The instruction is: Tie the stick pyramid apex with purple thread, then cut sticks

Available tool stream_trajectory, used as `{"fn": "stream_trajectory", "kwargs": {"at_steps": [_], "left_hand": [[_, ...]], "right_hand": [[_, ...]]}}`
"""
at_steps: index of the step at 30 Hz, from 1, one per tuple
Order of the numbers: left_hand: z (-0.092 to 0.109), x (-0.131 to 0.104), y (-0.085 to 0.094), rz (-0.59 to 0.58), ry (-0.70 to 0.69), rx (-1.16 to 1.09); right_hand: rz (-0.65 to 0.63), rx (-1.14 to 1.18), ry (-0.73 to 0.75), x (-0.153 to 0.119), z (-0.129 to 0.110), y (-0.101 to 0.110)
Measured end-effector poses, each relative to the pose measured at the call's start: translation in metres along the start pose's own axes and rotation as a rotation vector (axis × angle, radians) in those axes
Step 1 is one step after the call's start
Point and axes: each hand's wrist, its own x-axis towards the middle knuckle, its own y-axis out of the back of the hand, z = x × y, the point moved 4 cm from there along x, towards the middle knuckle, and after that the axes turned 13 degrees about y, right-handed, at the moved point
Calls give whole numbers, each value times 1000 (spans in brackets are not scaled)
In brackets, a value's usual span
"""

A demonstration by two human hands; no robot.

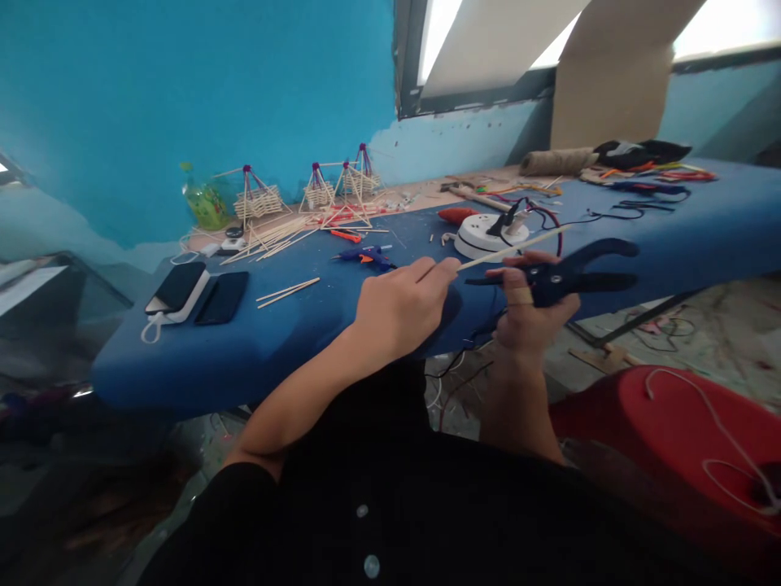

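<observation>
Thin pale wooden stick (488,258) is pinched in your left hand (399,309), fingers curled over its near end, and it slants up past your right hand (530,313). That right hand's gripping some dark-handled pliers (558,281), handles spread apart, nose pointing back toward your left. Can't really tell if the nose touches the stick.

Just beyond your right hand you've got a round white plastic power socket (473,247). A blue glue gun with an orange trigger (366,255) sits just past your left hand, and two loose pale wooden sticks (296,288) lie left of it, all on the blue-covered table (293,342). Red rounded seat (665,439)'s down to the right of your right hand.
</observation>
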Motion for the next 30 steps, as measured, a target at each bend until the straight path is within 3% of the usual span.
{"fn": "stream_trajectory", "kwargs": {"at_steps": [5,10,15,18,23,27,30], "left_hand": [[-19,-13,-1,25,50,-367],[-26,-20,-14,-16,116,-521],[-17,-27,-37,-247,104,-535],[-12,-33,-49,-318,72,-547],[-20,-40,-61,-259,138,-622],[-29,-47,-62,-190,250,-663],[-29,-55,-61,-159,236,-708]], "right_hand": [[150,-1,76,7,-23,10],[-3,6,110,-3,-59,-2],[-93,114,66,-28,-80,-22],[-165,206,-25,-38,-75,-29],[-252,354,-255,-49,-52,-32],[-156,342,-233,-53,-42,-29],[-108,333,-218,-55,-36,-26]]}}
